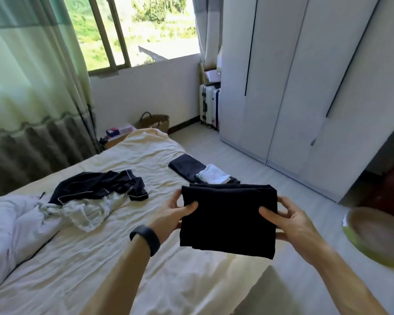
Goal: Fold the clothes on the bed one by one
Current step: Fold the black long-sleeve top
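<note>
A folded black garment (228,219) hangs in the air above the right side of the bed (114,258). My left hand (173,214) grips its left edge, thumb on top. My right hand (291,223) grips its right edge the same way. Further along the bed's right edge lie a folded dark navy garment (187,165) and a folded white garment (213,175). An unfolded dark navy garment with white piping (98,186) lies on the middle of the bed, partly over a crumpled white garment (84,211).
A white duvet (7,226) is bunched at the bed's left. A white wardrobe (305,87) stands to the right across a strip of floor. A green-rimmed basin (378,235) sits at the right edge. A suitcase (208,105) and woven bag (156,122) stand near the window wall.
</note>
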### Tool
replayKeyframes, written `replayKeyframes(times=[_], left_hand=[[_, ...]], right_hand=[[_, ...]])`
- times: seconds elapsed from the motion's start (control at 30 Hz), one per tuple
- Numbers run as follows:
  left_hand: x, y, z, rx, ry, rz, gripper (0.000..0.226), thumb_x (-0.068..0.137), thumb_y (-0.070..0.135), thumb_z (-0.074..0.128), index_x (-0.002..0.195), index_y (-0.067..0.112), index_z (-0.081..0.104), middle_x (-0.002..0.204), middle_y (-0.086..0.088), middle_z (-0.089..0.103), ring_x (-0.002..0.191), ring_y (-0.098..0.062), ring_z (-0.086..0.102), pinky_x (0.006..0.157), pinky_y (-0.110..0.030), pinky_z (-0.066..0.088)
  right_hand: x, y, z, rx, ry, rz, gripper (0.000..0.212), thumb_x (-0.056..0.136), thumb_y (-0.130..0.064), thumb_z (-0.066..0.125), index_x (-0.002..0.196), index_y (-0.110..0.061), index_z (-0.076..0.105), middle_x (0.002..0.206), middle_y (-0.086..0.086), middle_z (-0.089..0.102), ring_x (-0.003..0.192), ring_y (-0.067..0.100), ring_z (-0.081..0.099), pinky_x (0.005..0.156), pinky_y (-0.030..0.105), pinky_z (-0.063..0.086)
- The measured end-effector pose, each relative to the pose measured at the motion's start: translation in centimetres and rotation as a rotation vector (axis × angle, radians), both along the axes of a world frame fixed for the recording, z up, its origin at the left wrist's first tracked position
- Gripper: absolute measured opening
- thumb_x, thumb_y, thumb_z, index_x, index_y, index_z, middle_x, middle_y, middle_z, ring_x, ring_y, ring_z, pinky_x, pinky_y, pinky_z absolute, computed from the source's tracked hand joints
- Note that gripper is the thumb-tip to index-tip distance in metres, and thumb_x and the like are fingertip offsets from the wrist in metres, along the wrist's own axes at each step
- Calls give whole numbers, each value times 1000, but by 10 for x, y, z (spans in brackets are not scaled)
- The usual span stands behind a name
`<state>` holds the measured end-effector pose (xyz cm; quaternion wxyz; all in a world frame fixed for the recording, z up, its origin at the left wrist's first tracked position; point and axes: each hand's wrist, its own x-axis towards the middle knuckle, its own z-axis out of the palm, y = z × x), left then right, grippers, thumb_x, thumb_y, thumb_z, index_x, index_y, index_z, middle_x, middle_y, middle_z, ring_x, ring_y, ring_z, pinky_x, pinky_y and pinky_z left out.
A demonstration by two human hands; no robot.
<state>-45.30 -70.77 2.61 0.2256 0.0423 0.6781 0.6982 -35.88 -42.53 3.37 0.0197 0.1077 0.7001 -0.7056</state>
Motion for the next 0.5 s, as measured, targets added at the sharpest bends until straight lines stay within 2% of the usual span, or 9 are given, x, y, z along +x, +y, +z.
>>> replayKeyframes(times=[0.13,0.2,0.33,0.4,0.5], left_hand=[[-55,47,20,4,38,-44,28,99,14,61,122,30,58,107,-4,66,88,-17,67,59,-25,52],[-80,74,29,24,57,-73,26,99,14,60,123,24,58,104,-3,65,79,-13,68,57,-24,52],[-121,132,45,75,77,-137,25,98,15,62,122,22,60,91,-6,73,85,-26,68,74,-37,52],[-136,159,52,90,83,-183,21,99,16,62,117,27,62,94,-6,74,87,-25,69,77,-39,51],[-155,206,62,76,104,-272,21,99,18,61,119,27,61,93,-4,71,78,-23,64,59,-29,45]], right_hand=[[-29,33,18,6,38,-119,36,92,-28,72,127,-25,61,107,9,77,100,26,75,81,45,60],[-42,50,24,6,49,-212,33,93,-30,71,124,-25,64,109,7,77,98,25,75,77,42,61],[-63,87,40,44,95,-385,25,95,-31,70,118,-22,66,104,2,78,93,19,76,75,40,63],[-69,105,48,66,113,-451,24,94,-30,71,115,-20,67,103,3,78,92,19,76,76,41,63],[-70,142,57,82,141,-523,26,92,-31,73,115,-21,68,102,3,78,93,21,76,75,43,61]])
